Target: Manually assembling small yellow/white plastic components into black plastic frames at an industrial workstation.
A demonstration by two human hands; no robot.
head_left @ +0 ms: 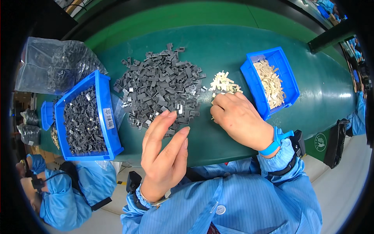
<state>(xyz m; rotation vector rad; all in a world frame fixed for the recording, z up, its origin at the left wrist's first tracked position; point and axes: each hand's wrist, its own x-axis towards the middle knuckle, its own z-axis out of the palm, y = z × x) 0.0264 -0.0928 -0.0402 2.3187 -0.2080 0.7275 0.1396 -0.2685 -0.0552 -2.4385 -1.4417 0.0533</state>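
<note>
My left hand (164, 152) is raised at the near edge of a large heap of dark grey plastic pieces (159, 84), its fingers apart and nothing seen between them. The pieces look like small hollow blocks. A lighter, shiny piece (179, 109) shows just beyond the fingertips. My right hand (242, 121), with a blue wrist strap (274, 141), is curled down at the near side of a small pile of cream-coloured flat pieces (224, 82). Its fingers are bent together, and the back of the hand hides the tips and whatever they pinch.
A blue bin (113, 128) of dark pieces stands left, a clear bag (43, 70) behind it. Another blue bin (269, 113) of cream pieces stands right on the green table (323, 89). A person in blue sleeves (74, 187) sits at lower left.
</note>
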